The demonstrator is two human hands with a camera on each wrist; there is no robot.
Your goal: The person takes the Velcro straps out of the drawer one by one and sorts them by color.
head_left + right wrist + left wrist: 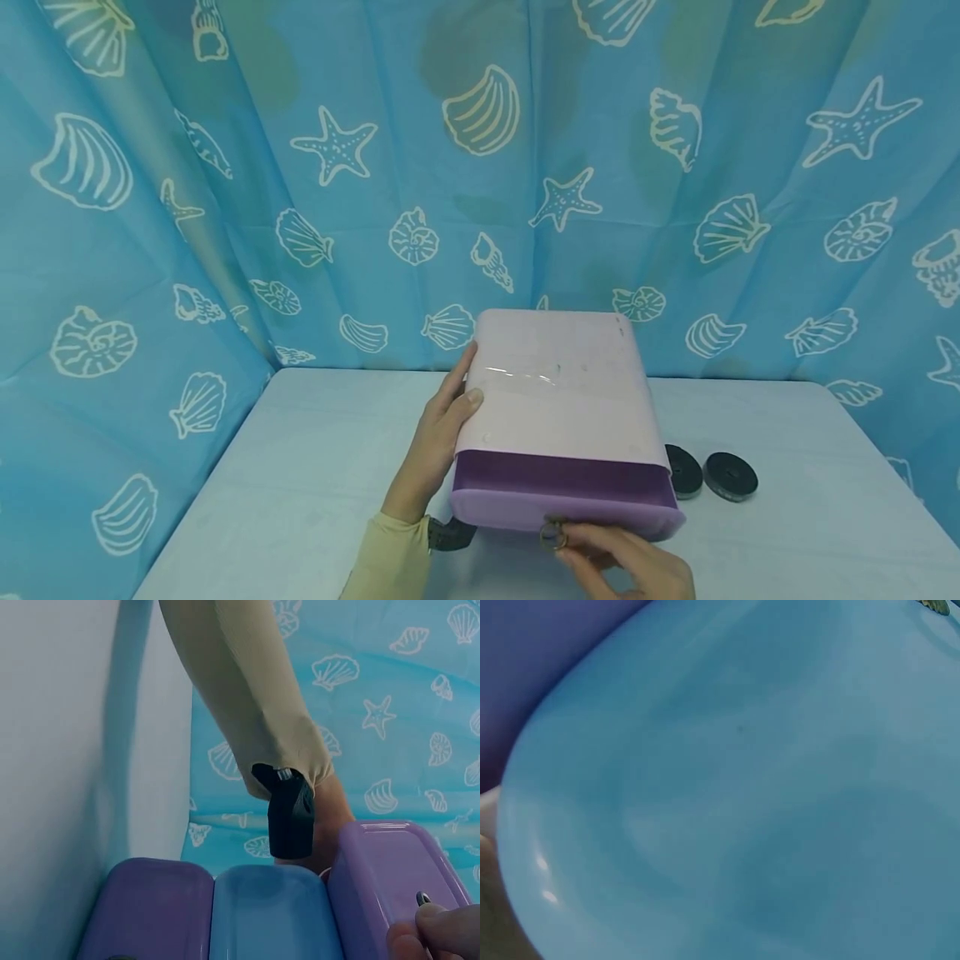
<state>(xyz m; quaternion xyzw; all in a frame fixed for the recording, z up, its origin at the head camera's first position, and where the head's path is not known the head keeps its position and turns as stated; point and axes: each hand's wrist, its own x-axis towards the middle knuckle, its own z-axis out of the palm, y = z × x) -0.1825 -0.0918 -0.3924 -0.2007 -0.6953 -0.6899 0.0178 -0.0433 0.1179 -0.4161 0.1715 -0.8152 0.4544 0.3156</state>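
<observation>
A small drawer unit with a pale pink casing (555,383) stands on the table, its top purple drawer (517,507) pulled partly out. The inside that shows is dark purple. My left hand (435,433) rests against the casing's left side, thumb at the top edge and fingers reaching toward the back. With thumb and finger, my right hand (630,558) pinches the brass-coloured ring handle (553,535) on that drawer's front. Below it, the right wrist view shows a blue drawer (274,915) and another purple drawer (154,907), both flush. The blue front (727,787) fills the left wrist view.
Two black round discs (731,477) lie on the white table (300,467), right beside the unit. A blue curtain (390,167) with shell and starfish prints hangs behind. A black wrist camera (291,817) sits on the left forearm.
</observation>
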